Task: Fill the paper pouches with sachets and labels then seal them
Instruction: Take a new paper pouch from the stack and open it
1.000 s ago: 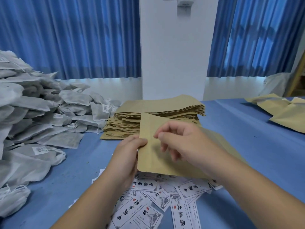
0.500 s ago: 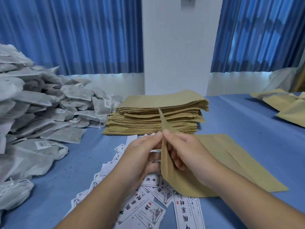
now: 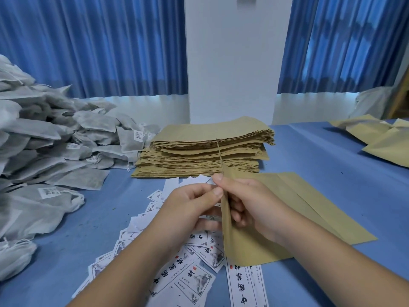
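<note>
A brown paper pouch (image 3: 245, 247) stands edge-on in front of me, its top corner rising before the pouch stack. My left hand (image 3: 188, 209) pinches its upper edge with thumb and forefinger. My right hand (image 3: 250, 202) grips the same edge from the right, fingers curled against the pouch's side. Another flat pouch (image 3: 314, 204) lies on the table under my right wrist. White printed labels (image 3: 190, 273) are scattered below my hands. A stack of empty pouches (image 3: 205, 149) sits behind. Grey sachets (image 3: 44, 147) are heaped at the left.
The blue table (image 3: 332, 165) runs to a white wall (image 3: 230, 63) and blue curtains (image 3: 88, 41). Several more brown pouches (image 3: 380, 136) lie at the far right. A loose sachet with drawstring (image 3: 15, 255) sits near the left front edge.
The pouch has turned from facing me flat to standing edge-on between both hands. The view tilted down, so the stack and labels show more fully.
</note>
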The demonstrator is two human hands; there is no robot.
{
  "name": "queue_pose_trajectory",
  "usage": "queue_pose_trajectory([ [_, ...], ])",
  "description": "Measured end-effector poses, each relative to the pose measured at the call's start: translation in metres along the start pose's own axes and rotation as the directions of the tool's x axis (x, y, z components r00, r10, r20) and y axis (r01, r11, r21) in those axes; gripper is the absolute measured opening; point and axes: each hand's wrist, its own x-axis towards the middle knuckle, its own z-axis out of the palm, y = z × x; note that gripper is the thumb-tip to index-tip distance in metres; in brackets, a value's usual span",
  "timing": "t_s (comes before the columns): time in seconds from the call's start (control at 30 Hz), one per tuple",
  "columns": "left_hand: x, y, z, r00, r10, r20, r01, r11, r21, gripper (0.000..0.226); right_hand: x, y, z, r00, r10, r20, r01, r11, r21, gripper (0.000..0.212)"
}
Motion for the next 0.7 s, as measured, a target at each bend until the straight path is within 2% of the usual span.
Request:
queue_pose_trajectory([
  [0.57, 0.0015, -0.0017, -0.0028, 0.999, -0.018, 0.031, 0.020, 0.998, -0.063, 0.027, 0.0005, 0.0009, -0.0028, 0.999, -0.019, 0.031, 0.018, 1.000, 0.014, 0.047],
  [0.7, 0.0017, -0.0024, 0.0028, 0.999, -0.052, 0.008, 0.053, 0.995, -0.089, 0.029, 0.0011, 0.0003, -0.0041, 0.999, -0.029, 0.015, 0.030, 0.998, -0.063, 0.035],
])
